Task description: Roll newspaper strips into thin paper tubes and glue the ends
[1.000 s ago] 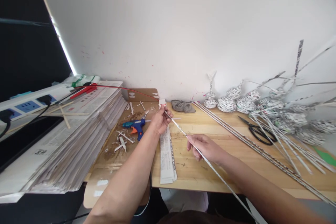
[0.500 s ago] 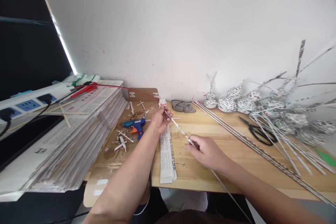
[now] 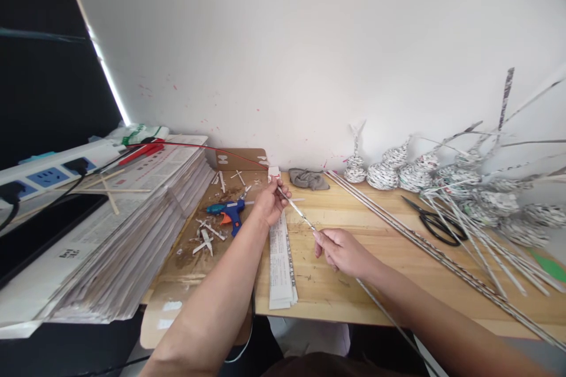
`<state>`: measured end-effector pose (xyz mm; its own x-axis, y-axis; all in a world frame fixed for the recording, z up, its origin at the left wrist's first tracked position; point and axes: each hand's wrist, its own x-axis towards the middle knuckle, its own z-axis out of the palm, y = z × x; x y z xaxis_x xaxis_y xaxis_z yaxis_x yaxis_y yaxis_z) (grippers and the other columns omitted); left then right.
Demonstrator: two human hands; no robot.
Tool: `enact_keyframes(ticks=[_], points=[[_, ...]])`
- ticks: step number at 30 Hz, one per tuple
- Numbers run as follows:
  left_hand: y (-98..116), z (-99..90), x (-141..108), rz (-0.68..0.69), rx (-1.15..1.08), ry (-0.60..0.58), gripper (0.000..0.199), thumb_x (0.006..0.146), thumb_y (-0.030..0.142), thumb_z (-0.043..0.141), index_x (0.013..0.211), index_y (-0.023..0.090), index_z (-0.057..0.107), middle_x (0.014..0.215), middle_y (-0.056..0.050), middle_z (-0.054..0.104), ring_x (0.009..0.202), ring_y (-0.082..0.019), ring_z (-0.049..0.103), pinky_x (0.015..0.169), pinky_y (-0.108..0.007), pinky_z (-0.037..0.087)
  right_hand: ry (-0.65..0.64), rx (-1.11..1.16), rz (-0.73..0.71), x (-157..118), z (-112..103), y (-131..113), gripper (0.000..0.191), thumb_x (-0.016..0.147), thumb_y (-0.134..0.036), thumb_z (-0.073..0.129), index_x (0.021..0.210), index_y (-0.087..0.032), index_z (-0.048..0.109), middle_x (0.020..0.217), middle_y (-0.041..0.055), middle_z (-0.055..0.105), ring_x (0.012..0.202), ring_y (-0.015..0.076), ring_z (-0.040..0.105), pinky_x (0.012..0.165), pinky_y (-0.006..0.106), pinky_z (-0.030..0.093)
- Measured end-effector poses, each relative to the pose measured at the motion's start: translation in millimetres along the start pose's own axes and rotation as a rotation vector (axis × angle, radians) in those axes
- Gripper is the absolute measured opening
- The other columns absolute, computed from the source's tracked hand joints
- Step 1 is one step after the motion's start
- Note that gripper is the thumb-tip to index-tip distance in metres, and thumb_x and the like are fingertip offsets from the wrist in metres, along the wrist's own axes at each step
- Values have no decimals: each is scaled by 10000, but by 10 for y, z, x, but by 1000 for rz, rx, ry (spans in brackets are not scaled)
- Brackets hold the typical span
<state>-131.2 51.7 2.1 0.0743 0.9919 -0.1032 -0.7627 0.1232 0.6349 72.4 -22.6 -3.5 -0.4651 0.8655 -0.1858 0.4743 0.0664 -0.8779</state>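
Diagonally, the rod (image 3: 301, 213) points near-right.

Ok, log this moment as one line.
left hand: holds thin stick | right hand: holds same stick, nearer camera | glue gun: on cardboard

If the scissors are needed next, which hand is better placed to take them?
Likely the right hand: it is plainly nearer the scissors, though it holds the paper stick. The left hand is farther off, pinching the stick's far end.
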Motion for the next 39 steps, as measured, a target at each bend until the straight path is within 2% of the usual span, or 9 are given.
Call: enact_keyframes(ticks=[4,7,9,14,19,24,30,35,39], points=[[-13,-10,5,-9,-1,-8,228,862,346,519,733,160,491,573,7,485,486,-87,513,369,-132,331,-10,-33,20,25,-8,-12,477,853,-605,390,693,-186,552,431,-34,462,389,112,447,457,240,352],[-16,-2,-1,-12,19,0,228,867,342,511,733,159,491,571,5,488,489,-91,520,371,-134,331,161,-187,-146,67,-8,-57,425,832,-575,463,682,-191,565,544,-8,528,496,121,477,507,245,341],[-8,11,-8,-11,25,5,229,859,348,526,734,159,492,571,4,490,492,-94,523,370,-136,329,199,-159,-182,112,9,-72,423,835,-568,459,667,-192,556,551,-6,527,501,119,466,518,248,342],[14,49,-21,-14,22,45,243,881,347,486,729,156,488,563,7,484,476,-87,518,358,-131,311,-103,369,77,248,61,-60,459,823,-636,404,735,-193,488,423,-78,375,355,93,386,419,228,321],[3,82,-39,-28,65,32,245,895,335,454,736,152,497,557,1,490,474,-98,531,364,-143,325,-7,197,-75,396,74,-125,404,807,-573,505,742,-176,540,457,-49,482,392,87,434,434,218,325],[10,112,-68,-24,58,32,245,907,312,431,736,147,494,553,5,487,470,-88,527,371,-137,325,-247,535,50,486,74,-158,420,817,-590,472,744,-178,515,426,-73,401,372,94,417,397,219,298],[-26,103,-64,-18,95,2,207,879,305,490,743,150,506,561,0,507,478,-97,540,384,-148,346,-77,383,-27,573,75,-151,445,805,-601,501,743,-162,542,443,-51,473,380,81,444,412,207,306],[-47,79,-47,-25,91,-8,201,896,281,451,752,147,492,560,1,500,482,-93,540,378,-137,334,-328,666,108,635,45,-201,410,802,-587,518,743,-181,497,438,-74,423,382,97,451,387,210,287],[-74,62,-32,-34,102,-21,192,902,281,430,769,154,486,578,2,510,471,-95,524,390,-155,369,-153,483,-10,705,61,-247,443,803,-593,522,773,-152,552,471,-37,510,406,97,498,398,205,305]])
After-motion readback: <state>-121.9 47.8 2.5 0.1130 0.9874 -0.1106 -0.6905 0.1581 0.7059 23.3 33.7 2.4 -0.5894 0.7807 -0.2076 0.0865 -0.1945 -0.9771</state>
